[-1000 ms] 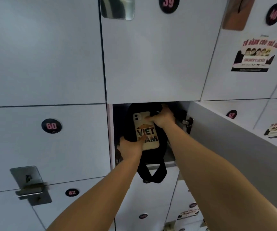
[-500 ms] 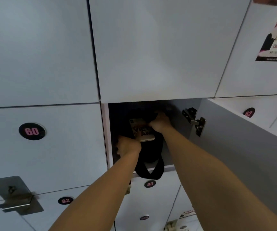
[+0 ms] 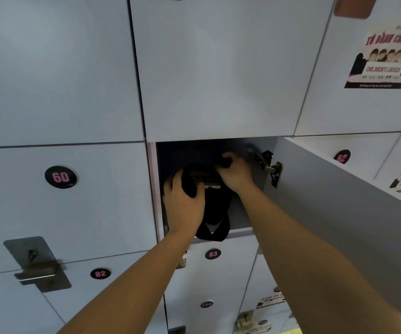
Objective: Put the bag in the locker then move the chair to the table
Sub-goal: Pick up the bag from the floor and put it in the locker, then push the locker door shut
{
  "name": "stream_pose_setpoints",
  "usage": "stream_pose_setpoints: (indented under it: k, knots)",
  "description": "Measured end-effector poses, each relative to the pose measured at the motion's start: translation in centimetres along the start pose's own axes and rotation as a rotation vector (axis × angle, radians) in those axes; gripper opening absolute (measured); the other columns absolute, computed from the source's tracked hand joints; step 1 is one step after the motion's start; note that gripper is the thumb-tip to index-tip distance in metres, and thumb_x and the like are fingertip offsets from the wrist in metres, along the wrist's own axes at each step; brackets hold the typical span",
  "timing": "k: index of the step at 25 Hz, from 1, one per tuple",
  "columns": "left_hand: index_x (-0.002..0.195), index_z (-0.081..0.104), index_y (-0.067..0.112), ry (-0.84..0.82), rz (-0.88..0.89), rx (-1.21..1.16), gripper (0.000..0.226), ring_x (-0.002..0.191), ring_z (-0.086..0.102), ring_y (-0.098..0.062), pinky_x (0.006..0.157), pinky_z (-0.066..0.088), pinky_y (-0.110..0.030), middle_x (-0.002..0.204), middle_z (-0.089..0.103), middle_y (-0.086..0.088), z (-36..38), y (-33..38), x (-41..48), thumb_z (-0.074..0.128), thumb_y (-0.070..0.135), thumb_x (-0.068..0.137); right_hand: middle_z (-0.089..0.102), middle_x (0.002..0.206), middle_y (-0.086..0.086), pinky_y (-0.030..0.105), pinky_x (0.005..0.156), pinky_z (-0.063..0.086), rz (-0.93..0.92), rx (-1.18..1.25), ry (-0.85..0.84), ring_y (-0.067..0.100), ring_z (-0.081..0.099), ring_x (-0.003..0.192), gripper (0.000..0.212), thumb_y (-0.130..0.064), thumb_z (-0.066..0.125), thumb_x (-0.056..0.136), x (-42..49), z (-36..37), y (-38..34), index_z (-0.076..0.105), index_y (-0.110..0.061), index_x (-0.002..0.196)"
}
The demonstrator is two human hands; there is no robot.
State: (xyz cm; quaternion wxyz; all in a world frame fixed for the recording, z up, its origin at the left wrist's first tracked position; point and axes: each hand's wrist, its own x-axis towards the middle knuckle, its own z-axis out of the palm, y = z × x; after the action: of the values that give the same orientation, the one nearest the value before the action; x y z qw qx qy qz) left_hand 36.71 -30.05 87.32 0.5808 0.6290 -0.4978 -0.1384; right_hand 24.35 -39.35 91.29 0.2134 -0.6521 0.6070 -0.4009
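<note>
A black bag [image 3: 215, 206] lies inside the open locker [image 3: 152, 189], between doors 60 and 62. Its strap loop hangs over the locker's bottom edge. My left hand [image 3: 183, 208] grips the bag's left side, with black fabric between thumb and fingers. My right hand [image 3: 235, 172] is deeper in and holds the bag's top right. A phone's lower edge [image 3: 211, 186] shows between my hands, lying on the bag. No chair or table is in view.
The locker's door [image 3: 339, 201] stands open to the right, with a metal hinge [image 3: 270, 168] at its inner edge. Shut white doors numbered 60 [image 3: 60, 177], 82 [image 3: 100, 273] and 83 [image 3: 212, 254] surround it. A metal latch [image 3: 35, 263] juts out at lower left.
The bag and phone have gone deeper into the locker; the phone's printed back has tilted out of sight. My left hand has shifted up onto the bag's side.
</note>
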Motion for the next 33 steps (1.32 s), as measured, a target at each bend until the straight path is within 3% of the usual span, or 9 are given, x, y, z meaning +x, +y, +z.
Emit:
stream_pose_setpoints:
  k: [2, 9, 12, 15, 19, 22, 27, 33]
  knots:
    - [0.141, 0.047, 0.019, -0.001, 0.099, 0.028, 0.058, 0.125, 0.05, -0.021, 0.098, 0.041, -0.023, 0.142, 0.047, -0.007, -1.5, 0.1, -1.2, 0.067, 0.034, 0.088, 0.061, 0.129, 0.007, 0.019, 0.085, 0.041, -0.035, 0.082, 0.011, 0.022, 0.057, 0.118, 0.045, -0.023, 0.066, 0.088, -1.5, -0.5, 0.0, 0.055, -0.014, 0.131]
    - [0.143, 0.048, 0.015, -0.004, 0.379, 0.222, 0.065, 0.138, 0.04, -0.022, 0.104, 0.034, -0.024, 0.15, 0.041, -0.007, -7.6, -1.8, -3.2, 0.069, 0.038, 0.086, 0.048, 0.139, 0.008, 0.027, 0.099, 0.039, -0.203, 0.131, 0.103, 0.023, 0.047, 0.127, 0.052, -0.032, 0.069, 0.086, -6.7, -2.0, -1.3, 0.053, -0.022, 0.134]
    - [0.144, 0.047, 0.014, 0.011, 0.527, 0.363, 0.071, 0.139, 0.036, -0.028, 0.108, 0.039, -0.039, 0.153, 0.038, -0.011, -10.0, -2.7, -2.5, 0.073, 0.039, 0.083, 0.043, 0.145, 0.006, 0.037, 0.108, 0.04, -0.249, 0.068, 0.121, 0.026, 0.041, 0.133, 0.056, -0.036, 0.068, 0.086, -9.1, -2.6, -2.0, 0.05, -0.026, 0.138]
    - [0.143, 0.045, 0.015, 0.034, 0.654, 0.559, 0.082, 0.139, 0.032, -0.034, 0.108, 0.033, -0.053, 0.154, 0.034, -0.015, -11.9, -2.8, -0.7, 0.078, 0.045, 0.074, 0.034, 0.153, 0.003, 0.043, 0.112, 0.037, -0.222, -0.021, 0.132, 0.027, 0.032, 0.14, 0.059, -0.041, 0.066, 0.088, -11.1, -3.0, -3.6, 0.043, -0.03, 0.142]
    - [0.145, 0.043, 0.018, 0.047, 0.673, 0.73, 0.1, 0.14, 0.025, -0.043, 0.1, 0.023, -0.072, 0.157, 0.023, -0.02, -14.9, -2.4, 1.5, 0.085, 0.051, 0.061, 0.031, 0.155, 0.002, 0.047, 0.113, 0.035, -0.236, -0.202, 0.232, 0.029, 0.029, 0.14, 0.062, -0.045, 0.061, 0.09, -14.1, -3.1, -6.5, 0.037, -0.031, 0.145]
    - [0.15, 0.036, 0.018, 0.041, 0.656, 0.814, 0.115, 0.141, 0.021, -0.048, 0.094, 0.023, -0.079, 0.158, 0.018, -0.022, -17.3, -2.5, 3.3, 0.089, 0.051, 0.053, 0.027, 0.157, 0.004, 0.048, 0.117, 0.025, -0.24, -0.432, 0.363, 0.032, 0.024, 0.142, 0.063, -0.047, 0.056, 0.091, -15.7, -4.7, -8.3, 0.034, -0.03, 0.147]
    - [0.155, 0.025, 0.019, 0.012, 0.687, 0.919, 0.122, 0.145, 0.01, -0.047, 0.097, 0.017, -0.08, 0.162, 0.007, -0.021, -18.2, -2.9, 3.5, 0.089, 0.047, 0.056, 0.01, 0.162, 0.011, 0.058, 0.118, 0.005, -0.019, -0.859, 0.442, 0.039, 0.012, 0.147, 0.066, -0.049, 0.052, 0.092, -17.1, -8.2, -9.0, 0.025, -0.029, 0.149]
    - [0.152, 0.035, 0.021, 0.044, 0.652, 0.871, 0.122, 0.143, 0.007, -0.052, 0.095, 0.01, -0.082, 0.16, 0.009, -0.021, -18.9, -2.6, 4.5, 0.096, 0.032, 0.047, 0.003, 0.163, 0.017, 0.064, 0.115, -0.003, 0.241, -1.094, 0.42, 0.047, 0.005, 0.148, 0.077, -0.051, 0.056, 0.089, -18.8, -12.6, -7.9, 0.018, -0.028, 0.152]
